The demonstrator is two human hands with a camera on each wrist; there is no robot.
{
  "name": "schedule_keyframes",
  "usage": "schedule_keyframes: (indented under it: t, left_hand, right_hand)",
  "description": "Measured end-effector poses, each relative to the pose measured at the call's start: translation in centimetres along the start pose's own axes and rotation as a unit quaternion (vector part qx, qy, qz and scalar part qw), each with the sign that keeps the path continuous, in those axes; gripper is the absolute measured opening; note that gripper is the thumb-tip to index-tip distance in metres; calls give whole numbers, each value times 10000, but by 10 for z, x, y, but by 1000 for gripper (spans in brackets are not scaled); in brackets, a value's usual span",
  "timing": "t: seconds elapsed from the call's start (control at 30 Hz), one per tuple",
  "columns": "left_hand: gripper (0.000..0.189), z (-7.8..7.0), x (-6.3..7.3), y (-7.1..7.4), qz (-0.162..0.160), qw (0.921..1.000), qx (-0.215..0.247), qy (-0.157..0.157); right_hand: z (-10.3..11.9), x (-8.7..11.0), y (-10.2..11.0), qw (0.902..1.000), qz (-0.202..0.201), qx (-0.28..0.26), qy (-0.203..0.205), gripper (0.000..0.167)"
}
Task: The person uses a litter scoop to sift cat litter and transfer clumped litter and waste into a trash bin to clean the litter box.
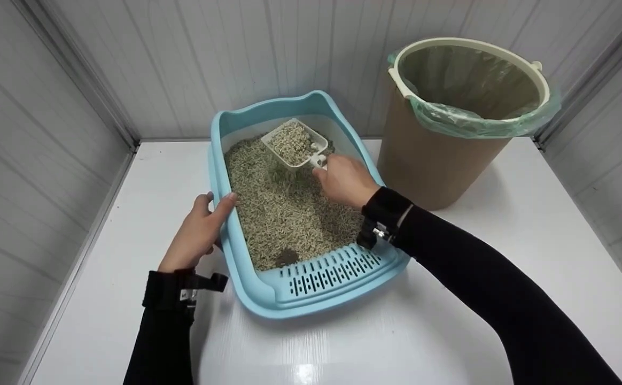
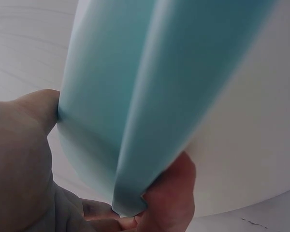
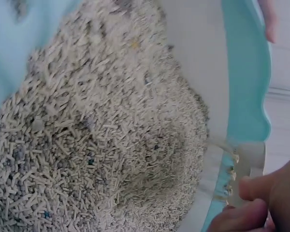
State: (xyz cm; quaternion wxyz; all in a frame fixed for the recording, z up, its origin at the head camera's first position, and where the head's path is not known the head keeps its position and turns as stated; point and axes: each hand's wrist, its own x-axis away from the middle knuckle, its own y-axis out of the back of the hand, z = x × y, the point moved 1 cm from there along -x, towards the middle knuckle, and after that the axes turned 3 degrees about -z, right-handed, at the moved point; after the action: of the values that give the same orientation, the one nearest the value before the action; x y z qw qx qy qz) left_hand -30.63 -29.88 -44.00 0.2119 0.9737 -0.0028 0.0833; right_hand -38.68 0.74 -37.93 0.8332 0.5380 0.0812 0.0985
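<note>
From the head view, a blue litter tray (image 1: pixel 247 278) sits on a white table (image 1: pixel 530 224), filled with pale pellet litter (image 1: pixel 284 214). The left hand (image 1: pixel 196 232) grips the tray's left rim: the thumb hooks over the top edge into the tray, and the other fingers curl round the outside of the wall. The right hand (image 1: pixel 346 179) is over the middle of the litter, its fingers closed round the short handle of a white scoop (image 1: pixel 294 144). The scoop is lifted above the litter near the far end of the tray and is heaped with pellets. A brown bin (image 1: pixel 450 155) with a cream rim and a green liner stands on the table just beside the tray's far right corner.

In the left wrist view, the tray's rim (image 2: pixel 135 121) fills the picture, close and blurred. The thumb (image 2: pixel 171 193) presses one side of the rim and the palm (image 2: pixel 19 159) lies against the other, so the rim is pinched between them.

In the right wrist view, the litter (image 3: pixel 101 135) lies in a mound against the tray's white inner wall. At the lower right the fingers (image 3: pixel 246 212) are curled tight on the scoop (image 3: pixel 244 169), a few pellets showing along its edge
</note>
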Motion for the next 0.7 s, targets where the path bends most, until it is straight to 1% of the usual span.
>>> schedule_keyframes:
  t: [0.17, 0.57, 0.7]
  left_hand:
    - [121, -1, -1, 0, 14, 10000, 2, 7]
    - [122, 0, -1, 2, 63, 10000, -14, 10]
    - [123, 0, -1, 0, 49, 10000, 13, -9]
  right_hand:
    - [-2, 4, 4, 9999, -94, -97, -5, 35]
    - [-9, 15, 15, 10000, 62, -26, 2, 37]
    - [-12, 19, 18, 9999, 129, 31, 80, 39]
